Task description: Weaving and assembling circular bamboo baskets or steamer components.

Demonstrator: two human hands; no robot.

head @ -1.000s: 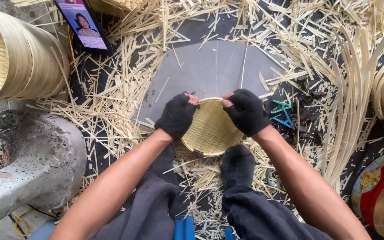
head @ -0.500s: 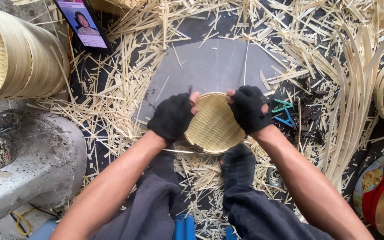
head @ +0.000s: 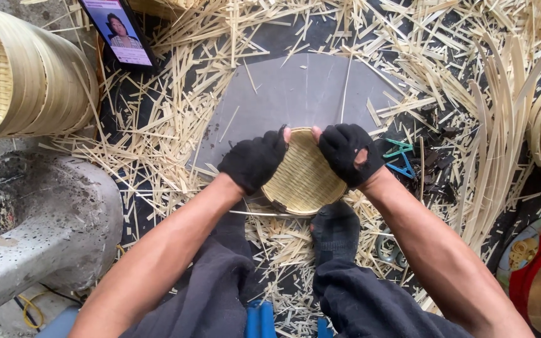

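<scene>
Both hands grip one small round woven bamboo tray (head: 303, 178): the left hand (head: 255, 161), in a black fingerless glove, clasps its left rim, and the right hand (head: 349, 153), gloved the same, clasps the right rim, fingertips curled over the upper edge. The tray hangs just above a grey sheet (head: 295, 94) spread on the floor, in front of the person's sock-clad foot (head: 336, 231). Its woven face looks closed and even and its outline is already round, so the weaving seems done; I judge the rim is what the hands work at, though how much of the edge remains unfinished cannot be told. Bamboo slivers (head: 151, 150) litter the floor all around, larger finished baskets (head: 23, 78) lie at upper left, and blue scissors (head: 402, 159) rest just right of the right hand.
</scene>
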